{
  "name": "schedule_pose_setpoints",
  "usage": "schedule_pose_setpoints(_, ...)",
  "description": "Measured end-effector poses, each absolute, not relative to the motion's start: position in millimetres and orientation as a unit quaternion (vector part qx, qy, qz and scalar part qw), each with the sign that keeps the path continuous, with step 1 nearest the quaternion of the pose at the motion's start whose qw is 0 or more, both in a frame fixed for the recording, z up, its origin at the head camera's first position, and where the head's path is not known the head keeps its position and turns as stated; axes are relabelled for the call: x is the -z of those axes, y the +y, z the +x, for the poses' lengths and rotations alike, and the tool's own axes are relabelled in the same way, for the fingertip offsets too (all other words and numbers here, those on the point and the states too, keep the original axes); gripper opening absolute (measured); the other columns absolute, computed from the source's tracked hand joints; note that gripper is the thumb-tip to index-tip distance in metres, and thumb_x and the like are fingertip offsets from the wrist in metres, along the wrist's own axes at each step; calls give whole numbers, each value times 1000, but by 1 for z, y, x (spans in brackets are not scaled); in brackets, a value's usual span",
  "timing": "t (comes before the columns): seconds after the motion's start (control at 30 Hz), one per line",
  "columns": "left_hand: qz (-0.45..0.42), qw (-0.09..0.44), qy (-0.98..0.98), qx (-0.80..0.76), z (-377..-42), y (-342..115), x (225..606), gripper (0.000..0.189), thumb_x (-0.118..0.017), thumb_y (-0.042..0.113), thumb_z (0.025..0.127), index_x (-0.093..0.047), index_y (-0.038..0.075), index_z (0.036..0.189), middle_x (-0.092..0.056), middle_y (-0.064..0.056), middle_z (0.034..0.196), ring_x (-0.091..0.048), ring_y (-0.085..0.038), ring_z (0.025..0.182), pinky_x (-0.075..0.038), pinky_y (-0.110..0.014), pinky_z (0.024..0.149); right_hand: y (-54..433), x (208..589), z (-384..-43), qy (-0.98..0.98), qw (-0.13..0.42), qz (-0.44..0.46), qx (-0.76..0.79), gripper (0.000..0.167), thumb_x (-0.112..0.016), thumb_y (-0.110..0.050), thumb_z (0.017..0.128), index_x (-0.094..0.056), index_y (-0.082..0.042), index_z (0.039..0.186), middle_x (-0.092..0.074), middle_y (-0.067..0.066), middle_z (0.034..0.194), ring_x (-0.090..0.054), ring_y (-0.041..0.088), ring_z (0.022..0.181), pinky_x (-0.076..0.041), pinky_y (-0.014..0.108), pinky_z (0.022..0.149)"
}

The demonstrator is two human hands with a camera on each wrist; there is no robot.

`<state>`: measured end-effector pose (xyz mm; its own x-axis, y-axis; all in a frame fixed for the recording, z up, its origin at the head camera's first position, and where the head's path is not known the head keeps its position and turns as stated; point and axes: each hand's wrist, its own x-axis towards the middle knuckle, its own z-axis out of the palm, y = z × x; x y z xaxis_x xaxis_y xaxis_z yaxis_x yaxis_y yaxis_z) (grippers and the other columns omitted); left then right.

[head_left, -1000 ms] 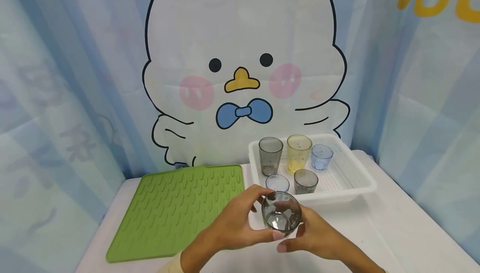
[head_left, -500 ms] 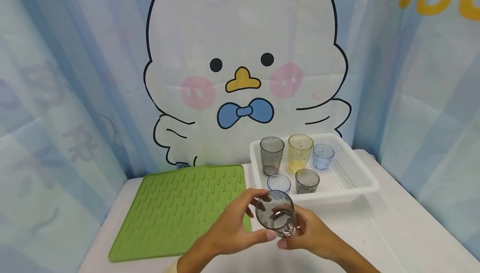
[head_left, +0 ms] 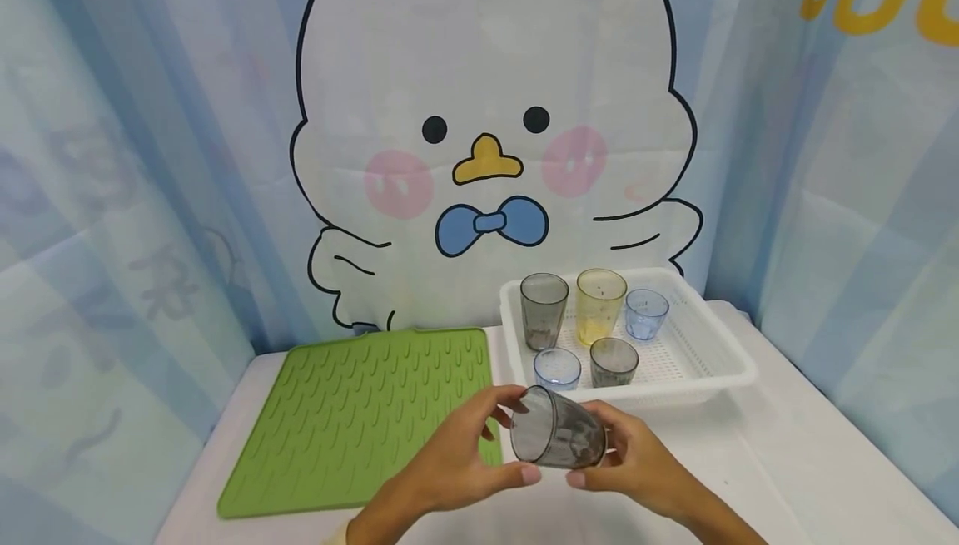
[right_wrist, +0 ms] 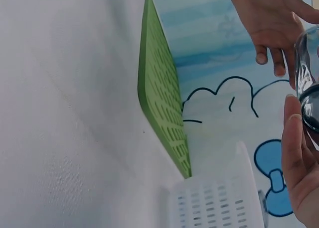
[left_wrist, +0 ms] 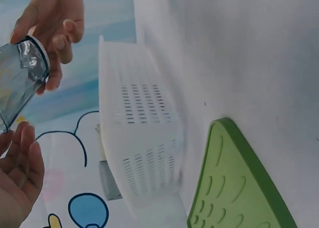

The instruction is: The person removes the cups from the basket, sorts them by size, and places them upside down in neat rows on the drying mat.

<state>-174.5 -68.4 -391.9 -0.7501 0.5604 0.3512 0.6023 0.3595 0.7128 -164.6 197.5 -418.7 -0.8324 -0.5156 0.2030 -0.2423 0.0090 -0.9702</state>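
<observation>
A smoky gray glass (head_left: 575,435) lies on its side in the air between a person's two hands, above the white tabletop (head_left: 787,453) and just in front of a white basket (head_left: 689,388). Its open mouth faces the person's left, its base the right. The glass is see-through, with a round, darker rim, smooth-looking walls that narrow slightly toward the base, and bright glints where light catches it; the left wrist view gives it a bluish cast and shows a shiny base with a dark edge. The right hand (head_left: 637,455) holds the base end, fingers above and thumb below. The left hand (head_left: 464,452) is at the rim, its bent fingers on the upper side and its thumb below, spread to the width of the mouth. Upright in the basket behind stand a tall gray tumbler (head_left: 544,310), a tall yellow tumbler (head_left: 599,304), a small blue cup (head_left: 646,314), a clear cup with a blue rim (head_left: 558,369) and a short gray cup (head_left: 614,362). A ridged green mat (head_left: 360,420) lies flat to the left of the basket.
</observation>
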Motion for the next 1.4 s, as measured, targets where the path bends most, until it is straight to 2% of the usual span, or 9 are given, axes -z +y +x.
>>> schedule_pose_setpoints(0.17, -335, 4, -836, 435, -176, -71, 395, 76, -83, 42, 80, -50, 12, 141, -64, 0, 120, -60, -12, 102, -51, -26, 80, 198, 416, -164, 716, 103, -249, 643, 59, -75, -2, 86, -46, 9, 136, -62, 9, 116, -67, 15, 88, -60, 34, 69)
schedule_pose_setpoints(0.33, -312, -27, -844, 435, -175, -74, 398, 75, -84, 45, 78, -50, 14, 139, -66, 4, 113, -59, -7, 100, -52, -27, 81, 196, 414, -165, 715, 98, -253, 644, 59, -74, -2, 86, -46, 10, 135, -63, 9, 118, -71, 18, 91, -61, 38, 70)
schedule_pose_setpoints(0.67, -289, -79, -857, 419, -173, -80, 407, 73, -80, 50, 81, -51, 18, 139, -63, 5, 116, -60, -11, 99, -51, -30, 79, 191, 411, -163, 701, 83, -266, 656, 55, -72, 0, 88, -46, 10, 135, -58, 28, 125, -74, 23, 88, -61, 40, 72)
schedule_pose_setpoints(0.93, -288, -107, -853, 422, -172, -85, 411, 68, -78, 50, 82, -51, 23, 139, -61, 8, 118, -62, -14, 101, -52, -31, 77, 181, 411, -165, 685, 76, -278, 669, 53, -69, -1, 92, -46, 7, 138, -62, 12, 121, -74, 23, 86, -61, 39, 73)
schedule_pose_setpoints(1.03, -288, -111, -853, 422, -172, -88, 411, 66, -77, 50, 84, -51, 24, 139, -62, 8, 119, -62, -14, 100, -52, -31, 76, 177, 411, -167, 674, 74, -290, 676, 52, -68, -2, 93, -45, 9, 138, -65, 8, 116, -73, 17, 84, -60, 34, 69)
schedule_pose_setpoints(1.2, -291, -103, -856, 416, -169, -94, 415, 67, -76, 51, 85, -50, 23, 140, -63, 6, 117, -60, -7, 97, -51, -26, 73, 168, 410, -169, 655, 59, -318, 683, 51, -69, -5, 94, -45, 11, 137, -65, 4, 112, -69, 9, 80, -56, 26, 62)
schedule_pose_setpoints(1.4, -283, -91, -860, 416, -166, -108, 423, 60, -73, 49, 89, -55, 20, 138, -62, 6, 117, -60, -7, 97, -51, -26, 74, 159, 407, -174, 629, 73, -340, 695, 52, -69, -3, 94, -45, 11, 137, -66, 3, 118, -72, 13, 90, -60, 30, 72)
